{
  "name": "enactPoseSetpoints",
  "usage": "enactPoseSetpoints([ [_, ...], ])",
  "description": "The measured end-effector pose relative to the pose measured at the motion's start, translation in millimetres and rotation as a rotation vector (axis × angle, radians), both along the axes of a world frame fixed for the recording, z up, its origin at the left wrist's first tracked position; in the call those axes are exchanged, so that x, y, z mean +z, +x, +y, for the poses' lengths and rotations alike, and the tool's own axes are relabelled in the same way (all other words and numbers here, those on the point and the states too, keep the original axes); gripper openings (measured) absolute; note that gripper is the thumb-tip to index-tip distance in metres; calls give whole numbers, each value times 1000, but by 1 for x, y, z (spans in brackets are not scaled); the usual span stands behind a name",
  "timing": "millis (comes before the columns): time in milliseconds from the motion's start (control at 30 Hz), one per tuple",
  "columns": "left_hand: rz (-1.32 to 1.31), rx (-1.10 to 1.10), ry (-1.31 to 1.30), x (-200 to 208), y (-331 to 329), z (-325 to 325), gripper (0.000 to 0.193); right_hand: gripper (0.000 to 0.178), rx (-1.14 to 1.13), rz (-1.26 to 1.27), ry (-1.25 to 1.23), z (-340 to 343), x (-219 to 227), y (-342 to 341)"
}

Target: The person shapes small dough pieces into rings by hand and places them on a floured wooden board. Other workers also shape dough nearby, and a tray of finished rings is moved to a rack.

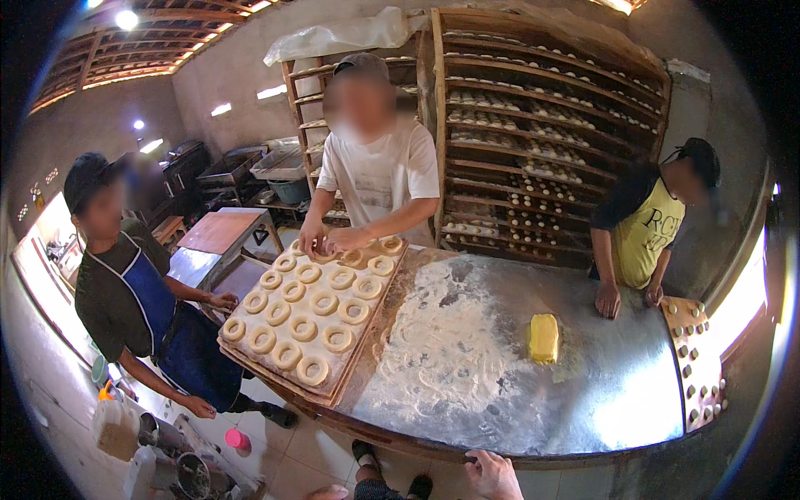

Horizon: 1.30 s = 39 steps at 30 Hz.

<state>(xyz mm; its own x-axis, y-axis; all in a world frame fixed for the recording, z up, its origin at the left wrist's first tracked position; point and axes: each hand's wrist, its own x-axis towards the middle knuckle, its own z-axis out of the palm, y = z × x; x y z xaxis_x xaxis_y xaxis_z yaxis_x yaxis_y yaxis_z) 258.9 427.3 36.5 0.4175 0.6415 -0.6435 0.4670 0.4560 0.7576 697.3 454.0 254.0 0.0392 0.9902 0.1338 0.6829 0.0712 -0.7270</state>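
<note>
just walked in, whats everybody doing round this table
A co-worker in a white shirt has both hands at the dough rings on a tray at the table's left end. Another, in a blue apron, stands beside the tray. The camera wearer's right hand is by the near table edge, holding nothing visible; the left hand is mostly cut off. Flour and a yellow block lie on the table.

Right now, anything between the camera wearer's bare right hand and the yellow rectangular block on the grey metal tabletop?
Nothing visible: only the near edge and surface of the grey metal tabletop lie between the wearer's right hand and the yellow block.
</note>
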Motion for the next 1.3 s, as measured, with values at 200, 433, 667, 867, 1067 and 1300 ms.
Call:
enactPoseSetpoints([
  [200, -173, 173, -111, -28, -8, -32, 53, 24, -21, -179, -40, -1, -3, 8],
  [433, -211, 215, -112, -37, -6, -36, 57, 27, 34, -143, -40, 2, 8, 5],
  [667, -230, 242, -100, -41, -2, -29, 62, 29, 54, -144, -86, 5, 13, 0],
  [867, -258, 289, -135, -48, -9, -37, 66, 27, 42, -136, -16, -1, 3, 3],
  [1067, -274, 369, -238, -55, -24, -73, 69, 24, 16, -99, -27, -6, 0, 4],
  [1300, -551, 115, 174, -50, -41, -97, 75, 22, 37, -53, -19, -3, 3, -1],
])
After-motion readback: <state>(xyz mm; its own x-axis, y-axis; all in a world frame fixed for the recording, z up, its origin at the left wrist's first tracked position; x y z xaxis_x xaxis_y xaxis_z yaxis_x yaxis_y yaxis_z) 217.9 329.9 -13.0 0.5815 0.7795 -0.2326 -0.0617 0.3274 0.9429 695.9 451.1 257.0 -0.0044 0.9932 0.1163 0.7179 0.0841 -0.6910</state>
